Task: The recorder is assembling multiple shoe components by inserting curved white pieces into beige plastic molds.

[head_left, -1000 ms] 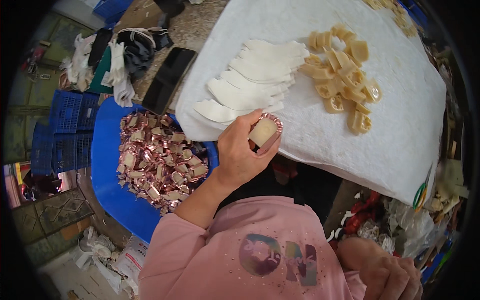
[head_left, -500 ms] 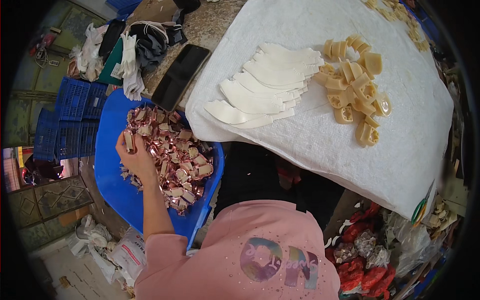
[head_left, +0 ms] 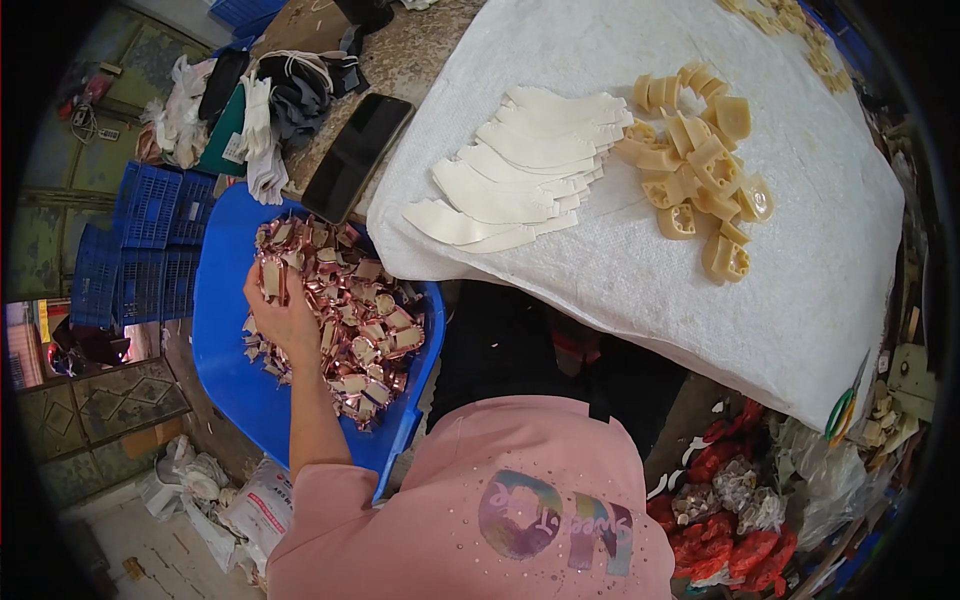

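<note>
My left hand (head_left: 286,322) reaches into a blue plastic tub (head_left: 222,335) on the left. Its fingers are closed around a small shiny rose-pink piece with a beige flat face (head_left: 272,281). A heap of like metallic pink-and-beige pieces (head_left: 352,345) fills the tub's right side, under and beside the hand. My right hand does not show. On the white woven-covered work surface (head_left: 640,260) lie overlapping cream curved strips (head_left: 520,180), fanned out in a row. To their right sits a pile of tan hollow moulded pieces (head_left: 700,160).
A black phone (head_left: 357,158) lies at the tub's far edge, near white gloves (head_left: 260,140) and dark cloth. Blue crates (head_left: 145,240) stand at the left. Scissors (head_left: 842,412) hang by the surface's right edge, above red plastic bags (head_left: 735,545).
My left hand has shifted slightly right and nearer me within the tub, still gripping a pink-and-beige piece, whose beige face now shows more. The whole view has moved a little.
</note>
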A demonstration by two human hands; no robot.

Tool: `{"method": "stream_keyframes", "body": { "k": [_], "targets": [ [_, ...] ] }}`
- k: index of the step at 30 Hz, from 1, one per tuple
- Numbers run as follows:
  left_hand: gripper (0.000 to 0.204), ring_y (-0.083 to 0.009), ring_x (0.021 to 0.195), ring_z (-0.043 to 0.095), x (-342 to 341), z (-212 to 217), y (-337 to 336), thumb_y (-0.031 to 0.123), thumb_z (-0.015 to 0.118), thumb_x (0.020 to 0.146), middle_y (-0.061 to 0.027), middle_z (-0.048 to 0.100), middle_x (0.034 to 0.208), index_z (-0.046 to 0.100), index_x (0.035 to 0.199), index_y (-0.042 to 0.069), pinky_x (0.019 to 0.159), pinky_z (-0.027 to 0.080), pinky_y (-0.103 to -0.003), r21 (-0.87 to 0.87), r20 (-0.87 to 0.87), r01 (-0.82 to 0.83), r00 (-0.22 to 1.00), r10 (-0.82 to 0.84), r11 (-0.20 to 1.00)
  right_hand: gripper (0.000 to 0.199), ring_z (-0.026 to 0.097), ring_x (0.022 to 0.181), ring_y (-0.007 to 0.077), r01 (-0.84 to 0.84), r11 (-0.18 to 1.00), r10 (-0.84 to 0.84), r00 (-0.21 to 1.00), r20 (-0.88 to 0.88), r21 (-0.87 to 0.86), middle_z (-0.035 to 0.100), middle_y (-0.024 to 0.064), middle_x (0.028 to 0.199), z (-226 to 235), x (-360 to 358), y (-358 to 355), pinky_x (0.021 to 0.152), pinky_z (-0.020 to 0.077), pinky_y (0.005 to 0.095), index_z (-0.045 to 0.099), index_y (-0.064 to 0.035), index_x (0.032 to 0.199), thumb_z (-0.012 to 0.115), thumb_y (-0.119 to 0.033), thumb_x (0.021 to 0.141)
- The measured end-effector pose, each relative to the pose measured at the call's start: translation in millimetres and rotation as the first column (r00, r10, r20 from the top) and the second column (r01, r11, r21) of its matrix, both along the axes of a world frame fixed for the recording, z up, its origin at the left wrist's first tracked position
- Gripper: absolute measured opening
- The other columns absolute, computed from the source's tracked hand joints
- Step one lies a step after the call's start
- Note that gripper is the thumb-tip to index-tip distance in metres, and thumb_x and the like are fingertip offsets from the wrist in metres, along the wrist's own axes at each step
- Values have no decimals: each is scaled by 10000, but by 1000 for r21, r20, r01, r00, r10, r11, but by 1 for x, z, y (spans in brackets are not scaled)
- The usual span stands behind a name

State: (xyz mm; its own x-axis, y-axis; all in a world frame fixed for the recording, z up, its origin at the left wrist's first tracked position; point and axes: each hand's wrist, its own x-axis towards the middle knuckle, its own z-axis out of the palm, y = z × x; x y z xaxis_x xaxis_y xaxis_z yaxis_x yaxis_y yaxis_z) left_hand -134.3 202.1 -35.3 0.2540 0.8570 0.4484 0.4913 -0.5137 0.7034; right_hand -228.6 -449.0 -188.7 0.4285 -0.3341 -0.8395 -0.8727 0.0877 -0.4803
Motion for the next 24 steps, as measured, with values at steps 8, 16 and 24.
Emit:
{"method": "stream_keyframes", "body": {
  "k": [8,16,24],
  "targets": [
    [390,-170,946,571,-12,-6,6,80,618,855,-129,563,1105,486,1211,-10,798,480,-288,-83,59,28,998,-23,996,175,564,668,147,-56,998,56,998,-15,8,583,49,837,1,5,8,572,455,269,526,-79,989,511,-230,902],
    [383,-165,927,577,-11,-8,6,85,614,857,-121,579,1078,485,1205,-12,800,475,-288,-18,-55,-2,999,1,1000,172,565,670,146,-91,996,91,995,-34,9,584,48,838,5,6,13,571,456,268,527,-76,990,512,-222,901],
    [396,-165,917,578,-12,-11,10,114,635,843,-119,588,1061,498,1195,-3,804,469,-289,-20,-19,4,1000,-5,1000,169,566,671,145,-125,992,126,991,-53,16,584,48,839,10,7,17,570,456,267,527,-73,992,514,-214,899]
  ]
}}
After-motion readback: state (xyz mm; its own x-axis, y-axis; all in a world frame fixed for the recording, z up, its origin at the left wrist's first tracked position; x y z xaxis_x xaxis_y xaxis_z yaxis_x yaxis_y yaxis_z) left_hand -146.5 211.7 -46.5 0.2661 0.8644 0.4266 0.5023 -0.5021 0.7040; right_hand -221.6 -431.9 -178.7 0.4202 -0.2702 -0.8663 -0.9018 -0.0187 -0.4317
